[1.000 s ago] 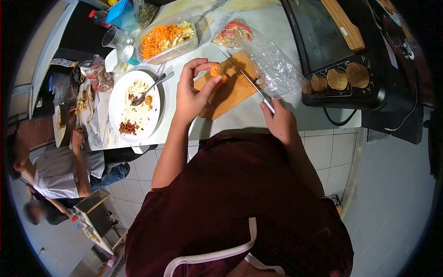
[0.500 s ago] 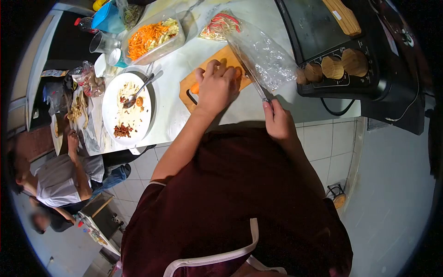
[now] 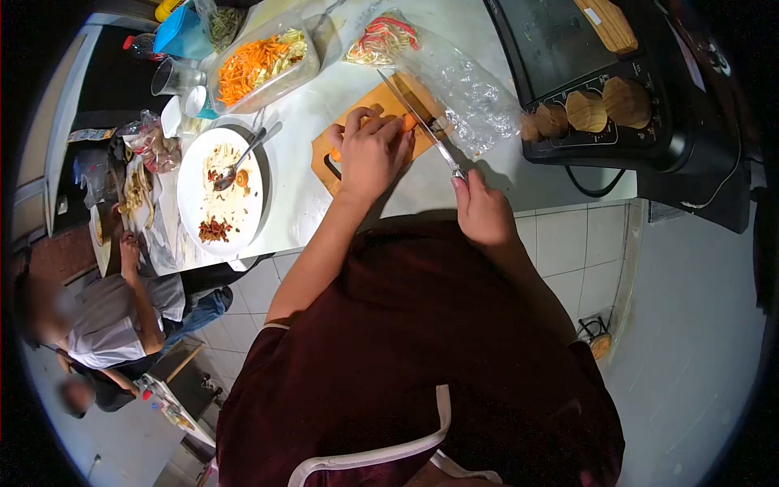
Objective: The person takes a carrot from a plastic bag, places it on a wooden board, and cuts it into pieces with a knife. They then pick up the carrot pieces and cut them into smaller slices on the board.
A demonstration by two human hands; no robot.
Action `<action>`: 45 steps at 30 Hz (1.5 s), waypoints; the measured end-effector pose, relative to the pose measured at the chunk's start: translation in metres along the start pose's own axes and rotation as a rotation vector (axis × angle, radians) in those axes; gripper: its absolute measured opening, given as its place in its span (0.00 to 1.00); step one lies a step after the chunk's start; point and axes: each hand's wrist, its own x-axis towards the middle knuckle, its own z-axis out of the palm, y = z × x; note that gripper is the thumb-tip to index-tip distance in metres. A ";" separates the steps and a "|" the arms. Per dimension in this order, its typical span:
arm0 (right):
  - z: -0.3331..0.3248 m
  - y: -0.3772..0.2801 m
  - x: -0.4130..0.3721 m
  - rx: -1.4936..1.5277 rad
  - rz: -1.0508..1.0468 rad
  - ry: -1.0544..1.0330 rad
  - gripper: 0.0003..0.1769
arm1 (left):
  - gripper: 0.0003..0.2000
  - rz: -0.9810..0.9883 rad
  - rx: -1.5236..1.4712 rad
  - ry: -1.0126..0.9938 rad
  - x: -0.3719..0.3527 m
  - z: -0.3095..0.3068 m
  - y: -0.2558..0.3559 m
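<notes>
Orange carrot piece [image 3: 410, 123] lies on the rectangular wooden cutting board [image 3: 388, 96] in the middle of the pale marble surface [image 3: 422, 191], mostly hidden under the person's left hand.

At the far left, below the surface's edge, another person in a grey shirt [image 3: 105, 316] sits with a hand up at the surface. Next comes a round white plate [image 3: 185, 195] with food scraps and a metal spoon [image 3: 237, 166] resting in it. Above it stands a clear plastic tub of shredded orange carrot and pale strips [image 3: 260, 61]; judging by that, a good share of shredding is already done.

On the board, the left hand [image 3: 369, 154] lies palm down, its fingers [image 3: 357, 122] curled over the carrot and pressing it flat. Only the carrot's two ends show, so how much of this piece is cut cannot be told; it looks largely whole. A long steel knife [image 3: 404, 101] runs slantwise across the board, its edge at the carrot's right end. The right hand [image 3: 481, 213] is closed around the handle near the surface's edge.

Just right of the board lies a crumpled clear plastic bag [image 3: 466, 93] with red and pale shreds at its top. Farthest right stands a black oven with wooden knobs [image 3: 588, 109].
</notes>
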 end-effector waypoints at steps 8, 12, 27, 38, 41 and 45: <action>-0.005 -0.012 0.004 -0.001 0.081 -0.082 0.18 | 0.11 0.051 -0.022 -0.033 0.002 -0.002 -0.002; -0.005 -0.007 0.009 -0.055 0.098 -0.129 0.19 | 0.11 0.046 -0.029 -0.046 0.004 -0.002 -0.002; 0.005 0.000 0.006 -0.042 0.126 -0.069 0.18 | 0.11 -0.024 -0.223 0.030 0.003 -0.020 -0.008; -0.001 -0.005 0.006 0.092 0.044 0.036 0.18 | 0.13 -0.312 -0.922 0.152 -0.002 -0.038 -0.048; -0.002 -0.004 0.007 0.044 0.050 0.057 0.17 | 0.12 -0.317 -0.941 0.152 -0.003 -0.039 -0.054; -0.001 -0.003 0.009 -0.037 0.080 0.093 0.17 | 0.12 -0.315 -0.850 0.137 -0.004 -0.042 -0.058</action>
